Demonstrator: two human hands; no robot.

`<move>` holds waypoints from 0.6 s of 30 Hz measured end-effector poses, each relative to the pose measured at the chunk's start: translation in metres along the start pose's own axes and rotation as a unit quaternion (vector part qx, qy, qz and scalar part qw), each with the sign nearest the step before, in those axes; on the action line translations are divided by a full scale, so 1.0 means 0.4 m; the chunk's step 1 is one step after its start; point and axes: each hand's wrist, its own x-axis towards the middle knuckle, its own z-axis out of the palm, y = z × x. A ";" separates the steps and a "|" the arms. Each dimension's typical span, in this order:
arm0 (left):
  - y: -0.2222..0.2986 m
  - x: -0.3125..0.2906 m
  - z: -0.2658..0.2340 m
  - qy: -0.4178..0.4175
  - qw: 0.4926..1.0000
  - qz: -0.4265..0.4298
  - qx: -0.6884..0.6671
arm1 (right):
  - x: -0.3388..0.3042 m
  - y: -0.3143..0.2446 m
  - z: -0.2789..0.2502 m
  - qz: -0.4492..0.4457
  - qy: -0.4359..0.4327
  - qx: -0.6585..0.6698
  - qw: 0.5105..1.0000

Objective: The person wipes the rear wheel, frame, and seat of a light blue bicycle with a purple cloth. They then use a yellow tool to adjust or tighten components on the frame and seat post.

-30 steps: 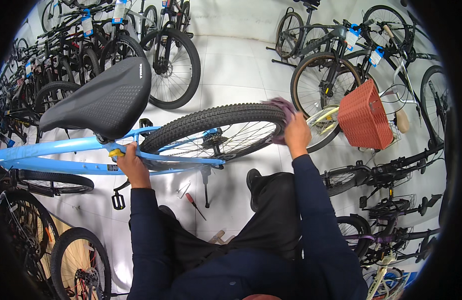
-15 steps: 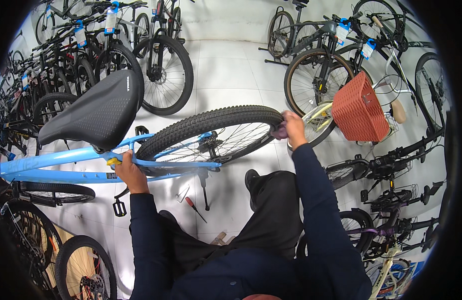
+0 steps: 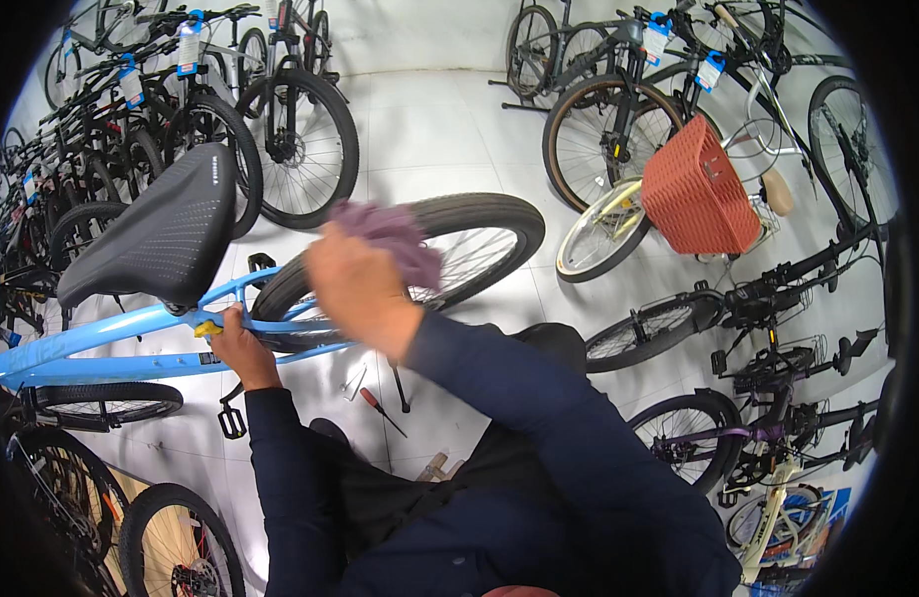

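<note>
A blue bicycle frame (image 3: 111, 333) lies across in front of me, its black saddle (image 3: 161, 234) rising on the left. My left hand (image 3: 242, 350) is closed around the frame below the saddle, beside a small yellow piece (image 3: 208, 328). The rear wheel's black tyre (image 3: 489, 207) stretches to the right. Over its near-left part, my right hand (image 3: 360, 289) grips a crumpled purple cloth (image 3: 395, 239), blurred by motion. The hand and cloth hide the hub and part of the spokes; whether the cloth touches the tread I cannot tell. A black pedal (image 3: 232, 422) hangs under the frame.
On the white floor lie a red-handled screwdriver (image 3: 382, 410) and a small metal tool (image 3: 354, 382), near the kickstand (image 3: 401, 390). Parked bicycles (image 3: 300, 149) line the left; more stand right, one with a reddish-brown basket (image 3: 700, 194). A loose-looking wheel (image 3: 181, 537) is at lower left.
My right hand has swept left with the cloth, from the wheel's far right end to its near-left part. The tyre's tread now looks smeared. My left hand keeps its hold on the frame.
</note>
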 end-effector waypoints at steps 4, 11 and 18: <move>0.007 0.009 -0.010 -0.029 0.993 0.003 0.114 | 0.017 -0.125 0.049 -0.046 -0.096 -0.057 0.993; -0.005 0.013 -0.014 -0.018 1.000 -0.012 0.003 | 0.016 0.046 -0.018 -0.023 0.024 -0.048 0.998; -0.004 0.013 -0.017 -0.007 0.999 -0.041 -0.005 | -0.110 0.376 -0.112 0.092 0.114 -0.087 0.985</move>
